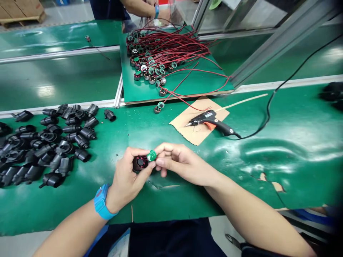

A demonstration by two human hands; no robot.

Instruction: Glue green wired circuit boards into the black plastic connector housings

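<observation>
My left hand (125, 180), with a blue band on its wrist, is wrapped round a small round motor (140, 162) with a dark rim and reddish windings. Beside the motor, a small round green circuit board (151, 155) is tilted up at my left thumb. My right hand (182, 164) pinches the board's right edge between thumb and forefinger. Whether wires join the board to the motor is hidden by my fingers. Both hands are above the green tabletop (166, 200).
Black plastic housings (56, 142) lie piled at left. A hot glue gun (210, 120) with its stick rests on cardboard (184, 123), its cord (268, 110) running right. Behind, a green board (182, 84) bears several motors with red wires (171, 46). Another person's arm (142, 8) is beyond.
</observation>
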